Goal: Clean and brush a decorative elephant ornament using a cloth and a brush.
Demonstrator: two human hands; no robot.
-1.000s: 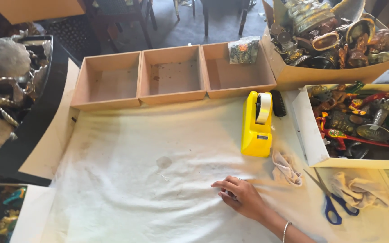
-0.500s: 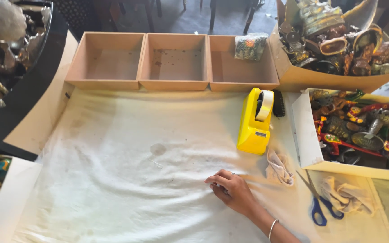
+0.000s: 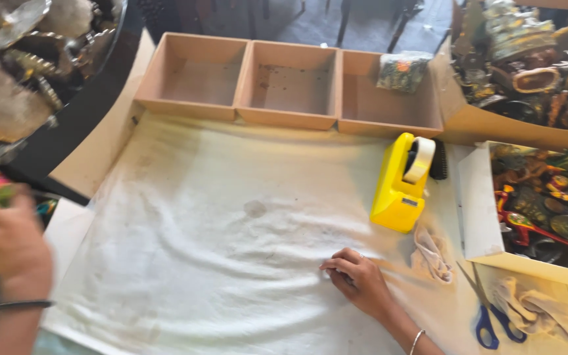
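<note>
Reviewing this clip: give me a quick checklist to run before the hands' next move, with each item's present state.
1. Right hand resting on white cloth: ok.
2. Left hand sharp enough to judge its grip: not ok, blurred.
3. What the left hand holds, something colourful: cannot tell.
4. Cloth lying flat: not ok, rippled.
5. Yellow tape dispenser upright, apart from right hand: ok.
6. Blue-handled scissors untouched: ok.

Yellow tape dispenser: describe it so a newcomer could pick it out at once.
Start at the white cloth covering the table, then follow its right edge below the row of three cardboard trays. The tape dispenser stands there, above the right hand: the only bright yellow, blocky thing, carrying a pale tape roll.
</note>
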